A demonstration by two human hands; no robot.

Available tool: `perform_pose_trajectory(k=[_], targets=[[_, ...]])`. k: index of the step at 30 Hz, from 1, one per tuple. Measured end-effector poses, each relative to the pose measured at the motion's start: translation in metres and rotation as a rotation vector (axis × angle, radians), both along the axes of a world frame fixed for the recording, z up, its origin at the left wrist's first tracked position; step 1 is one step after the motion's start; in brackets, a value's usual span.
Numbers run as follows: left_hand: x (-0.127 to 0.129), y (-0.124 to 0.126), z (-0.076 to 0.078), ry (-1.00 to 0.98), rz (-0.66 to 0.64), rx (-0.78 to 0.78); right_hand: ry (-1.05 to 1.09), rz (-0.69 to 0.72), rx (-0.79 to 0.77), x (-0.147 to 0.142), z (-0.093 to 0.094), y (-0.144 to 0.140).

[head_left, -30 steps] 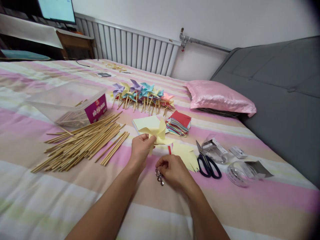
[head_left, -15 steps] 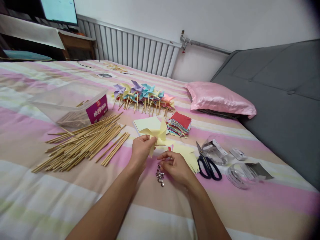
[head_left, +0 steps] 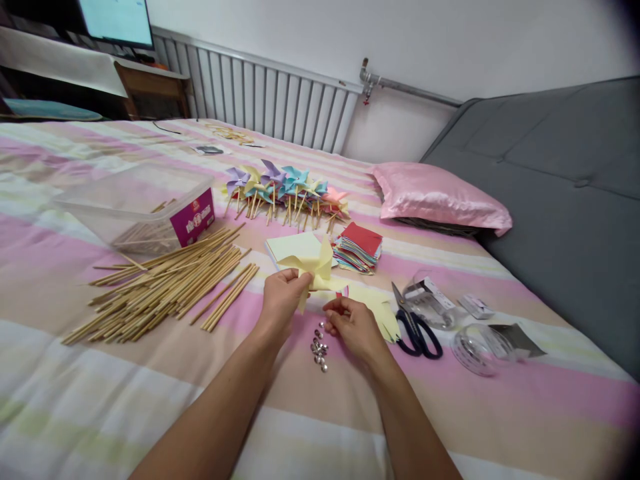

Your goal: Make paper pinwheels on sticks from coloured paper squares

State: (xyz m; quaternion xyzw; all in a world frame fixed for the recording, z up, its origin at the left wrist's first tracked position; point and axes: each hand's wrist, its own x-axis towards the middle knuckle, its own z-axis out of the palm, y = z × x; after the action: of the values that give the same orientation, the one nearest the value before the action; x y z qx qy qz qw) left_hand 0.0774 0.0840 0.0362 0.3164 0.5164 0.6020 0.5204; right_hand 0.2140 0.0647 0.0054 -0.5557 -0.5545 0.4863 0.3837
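I'd call this a bedroom in somebody's home. The bed (head_left: 305, 433) gives it away: its striped cover (head_left: 500, 413) of pink, white and beige spreads out beneath the left hand (head_left: 284, 297) and the right hand (head_left: 354, 328). Beyond the right hand, off to its right, a shiny pink pillow (head_left: 443, 195) lies near a padded grey headboard (head_left: 555, 160). Well past the left hand, a ribbed radiator (head_left: 256, 92) runs along the white wall (head_left: 300, 33), and farther to that hand's left a lit screen (head_left: 117, 22) stands over a wooden table (head_left: 150, 87).
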Motion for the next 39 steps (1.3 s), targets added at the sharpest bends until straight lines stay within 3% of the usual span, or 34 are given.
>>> perform_pose_trajectory(k=[11,21,27,31,35,39], targets=[[0.0,0.0,0.0,0.002,-0.011,0.0,-0.177,-0.04,0.075,0.0,0.003,0.002],[0.001,0.0,0.0,0.009,-0.007,-0.005,-0.538,0.118,0.292,0.0,0.009,-0.005],[0.002,0.0,0.0,-0.002,-0.007,-0.01,-0.676,0.124,0.244,-0.007,0.014,-0.008],[0.001,0.0,-0.001,0.007,-0.019,-0.01,-0.557,0.126,0.239,-0.001,0.019,-0.008],[0.0,0.0,0.001,0.006,-0.012,-0.013,-0.291,0.101,0.149,0.017,0.03,-0.008],[0.002,-0.002,0.003,0.021,-0.022,-0.022,-0.015,-0.057,0.16,0.03,0.043,-0.01]])
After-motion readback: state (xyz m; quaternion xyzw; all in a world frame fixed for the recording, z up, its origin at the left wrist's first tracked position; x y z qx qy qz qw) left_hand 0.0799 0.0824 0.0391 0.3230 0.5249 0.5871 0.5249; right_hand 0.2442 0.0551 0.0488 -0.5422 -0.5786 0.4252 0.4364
